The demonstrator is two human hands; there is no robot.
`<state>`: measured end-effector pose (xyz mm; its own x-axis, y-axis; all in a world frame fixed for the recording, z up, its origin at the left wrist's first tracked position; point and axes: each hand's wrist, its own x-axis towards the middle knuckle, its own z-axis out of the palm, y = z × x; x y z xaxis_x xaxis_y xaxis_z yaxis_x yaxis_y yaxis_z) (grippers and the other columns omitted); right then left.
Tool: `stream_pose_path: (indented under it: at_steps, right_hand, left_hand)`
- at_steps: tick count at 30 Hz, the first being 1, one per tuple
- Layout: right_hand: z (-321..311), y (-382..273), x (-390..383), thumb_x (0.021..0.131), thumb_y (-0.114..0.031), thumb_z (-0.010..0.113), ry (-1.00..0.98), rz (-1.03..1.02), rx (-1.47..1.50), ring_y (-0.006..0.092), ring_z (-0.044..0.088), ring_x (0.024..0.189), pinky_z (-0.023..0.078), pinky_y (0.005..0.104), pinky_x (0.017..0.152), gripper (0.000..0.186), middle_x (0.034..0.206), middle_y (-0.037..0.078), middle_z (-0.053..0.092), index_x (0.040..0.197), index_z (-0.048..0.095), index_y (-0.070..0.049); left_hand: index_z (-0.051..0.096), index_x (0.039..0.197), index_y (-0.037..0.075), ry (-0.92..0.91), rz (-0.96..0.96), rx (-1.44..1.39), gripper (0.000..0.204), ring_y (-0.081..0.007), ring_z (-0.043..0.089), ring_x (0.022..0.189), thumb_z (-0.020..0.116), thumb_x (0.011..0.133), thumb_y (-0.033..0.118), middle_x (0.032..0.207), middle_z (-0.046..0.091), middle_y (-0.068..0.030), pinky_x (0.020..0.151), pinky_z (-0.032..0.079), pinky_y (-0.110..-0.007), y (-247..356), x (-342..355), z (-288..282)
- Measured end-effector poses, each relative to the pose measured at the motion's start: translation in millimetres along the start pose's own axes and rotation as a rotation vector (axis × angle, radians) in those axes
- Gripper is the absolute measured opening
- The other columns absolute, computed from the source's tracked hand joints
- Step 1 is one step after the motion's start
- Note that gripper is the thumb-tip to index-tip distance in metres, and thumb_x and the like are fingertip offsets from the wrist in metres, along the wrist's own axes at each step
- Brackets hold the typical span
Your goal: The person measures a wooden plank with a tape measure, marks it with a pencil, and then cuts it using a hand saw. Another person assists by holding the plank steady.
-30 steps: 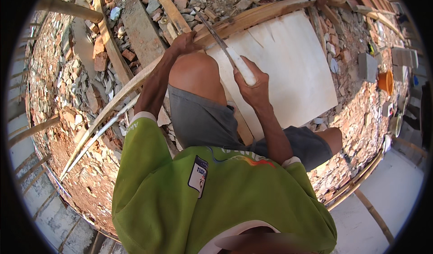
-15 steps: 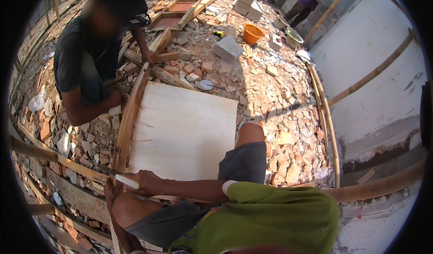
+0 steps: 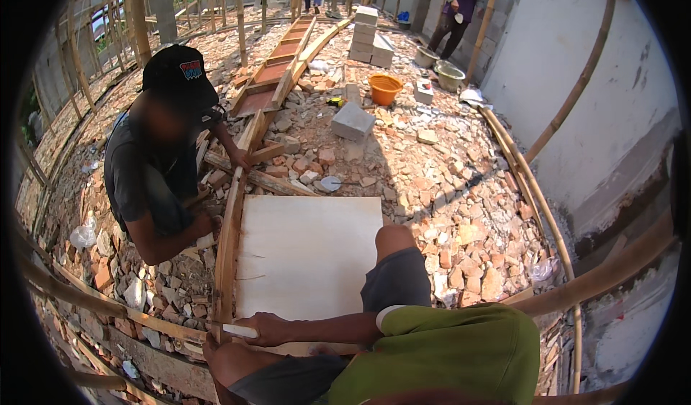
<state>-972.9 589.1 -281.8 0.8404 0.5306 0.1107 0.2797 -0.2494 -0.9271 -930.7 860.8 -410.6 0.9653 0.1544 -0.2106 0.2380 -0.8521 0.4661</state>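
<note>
In my right hand (image 3: 269,329) is the pale handle (image 3: 240,330) of a tool; its working end cannot be made out. The fingers are closed round it, close to the near end of a long wooden beam (image 3: 227,261). My left hand (image 3: 210,343) is at that beam end, partly hidden by my knee, so its grip is unclear. A whitish board (image 3: 309,254) lies flat against the beam's right side, before my bent legs. Across the beam a co-worker in a black cap (image 3: 176,81) crouches, one hand (image 3: 240,159) resting on the wood.
Broken brick rubble (image 3: 461,218) covers the ground. Beyond the board are a grey block (image 3: 353,122), an orange bucket (image 3: 385,90) and a ladder-like wooden frame (image 3: 277,70). Bamboo poles (image 3: 536,189) run along the white wall. Another person (image 3: 461,5) stands at the back right.
The view has tilted up, so everything sits lower in it. The pale handle now lies more level in my right hand. The person at the back right stands more upright.
</note>
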Motion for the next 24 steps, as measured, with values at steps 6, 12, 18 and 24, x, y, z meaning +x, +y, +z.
stream_pose_path:
  at_steps: [6, 12, 18, 24]
  right_hand:
    - [-82.0, 8.4, -144.9, 0.094, -0.011, 0.062, 0.018, -0.115, -0.004, 0.0283, 0.072, 0.098, 0.055, 0.0372, 0.089, 0.048, 0.119, 0.022, 0.068, 0.139, 0.052, 0.000]
    - [-2.6, 2.7, 9.4, 0.086, -0.026, 0.068, 0.004, -0.036, -0.038, 0.0402, 0.068, 0.079, 0.054, 0.0458, 0.077, 0.053, 0.091, 0.025, 0.070, 0.136, 0.057, -0.010]
    - [-50.9, -7.0, -119.0, 0.089, -0.005, 0.066, 0.067, 0.083, 0.070, 0.0210, 0.072, 0.091, 0.057, 0.0320, 0.082, 0.040, 0.110, 0.021, 0.072, 0.126, 0.060, 0.007]
    - [-11.0, -0.5, -57.2, 0.087, -0.005, 0.068, 0.058, 0.093, -0.031, 0.0174, 0.068, 0.074, 0.053, 0.0280, 0.070, 0.038, 0.096, 0.017, 0.073, 0.123, 0.062, 0.005]
  left_hand:
    - [0.056, 0.118, -0.005, 0.014, -0.031, -0.001, 0.059, -0.0381, 0.069, 0.090, 0.076, 0.078, 0.033, 0.099, 0.068, -0.0261, 0.076, 0.053, -0.045, -3.3, 3.1, -15.1]
    - [0.057, 0.117, -0.005, 0.035, 0.037, -0.098, 0.059, -0.0388, 0.069, 0.089, 0.077, 0.077, 0.034, 0.099, 0.068, -0.0256, 0.076, 0.052, -0.045, -22.1, -2.7, -9.0]
    - [0.058, 0.116, -0.005, -0.050, 0.075, -0.128, 0.059, -0.0396, 0.068, 0.087, 0.078, 0.076, 0.035, 0.099, 0.069, -0.0250, 0.075, 0.052, -0.045, -53.1, -16.4, 4.7]
    - [0.055, 0.121, -0.002, -0.124, -0.036, 0.069, 0.067, -0.0402, 0.066, 0.093, 0.074, 0.082, 0.048, 0.097, 0.067, -0.0237, 0.081, 0.051, -0.047, -21.4, -30.5, -1.3]
